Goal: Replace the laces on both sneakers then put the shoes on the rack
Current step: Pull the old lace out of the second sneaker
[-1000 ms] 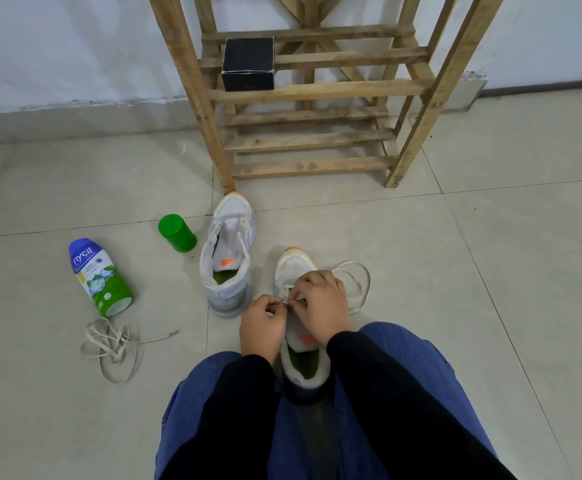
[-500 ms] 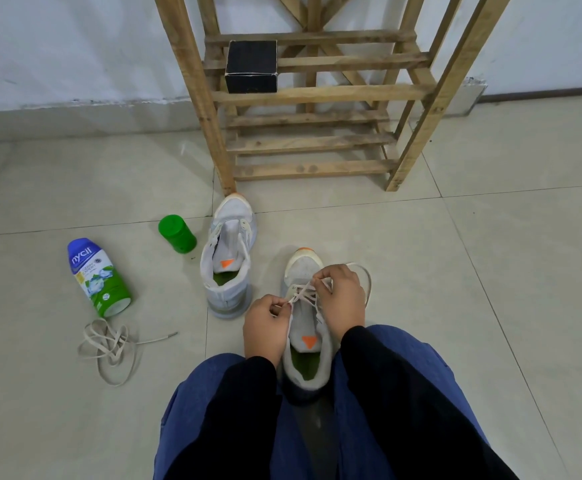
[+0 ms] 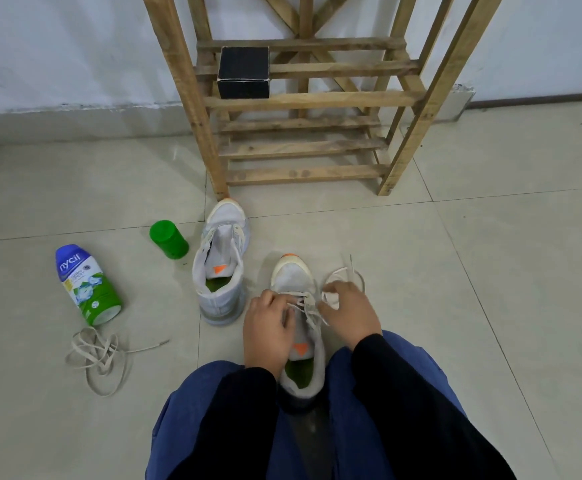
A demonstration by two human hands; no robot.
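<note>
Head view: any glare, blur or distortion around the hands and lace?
In the head view light is soft and even, shadows faint; the wide lens splays the rack outward; the floor shows a dull sheen, no hard glare; the left hand and right hand pinching the lace look slightly soft.

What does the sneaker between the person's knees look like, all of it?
The sneaker is pale grey-white, fabric-like, with an orange toe tip, an orange tab on its tongue and a green insole. It stands upright on the tiled floor between the person's knees, toe toward the wooden rack. Its cream lace is partly threaded; the left hand and right hand pinch it.
</note>
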